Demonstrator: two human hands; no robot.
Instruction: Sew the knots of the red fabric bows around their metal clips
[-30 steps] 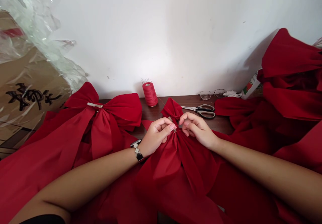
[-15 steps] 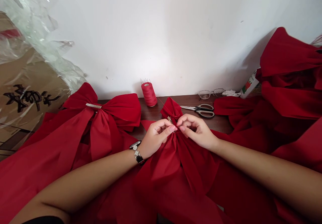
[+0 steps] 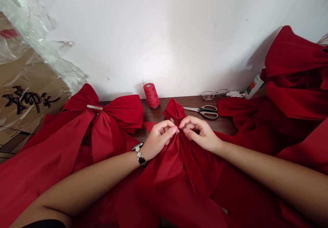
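Observation:
My left hand (image 3: 159, 140) and my right hand (image 3: 198, 133) meet at the gathered middle of a red fabric bow (image 3: 179, 163). The fingers of both hands pinch that gathered centre, close together. A small metal clip (image 3: 173, 121) shows just above my left fingertips, partly hidden by them. A fine red thread (image 3: 164, 104) runs from a spool of red thread (image 3: 151, 95) down towards the bow. The spool stands on the table, with several pins in its top. A silver bracelet watch (image 3: 138, 154) circles my left wrist.
A finished red bow with a metal clip (image 3: 94, 107) lies at left, against a plastic-wrapped cardboard box (image 3: 28, 91). Scissors (image 3: 202, 110) and glasses (image 3: 215, 94) lie on the dark wooden table (image 3: 215, 125). Red fabric is heaped at right, below a white wall.
My right fingertips have moved slightly left, closer to my left hand. The whole view has shifted a little. The bow and the objects on the table have not changed place.

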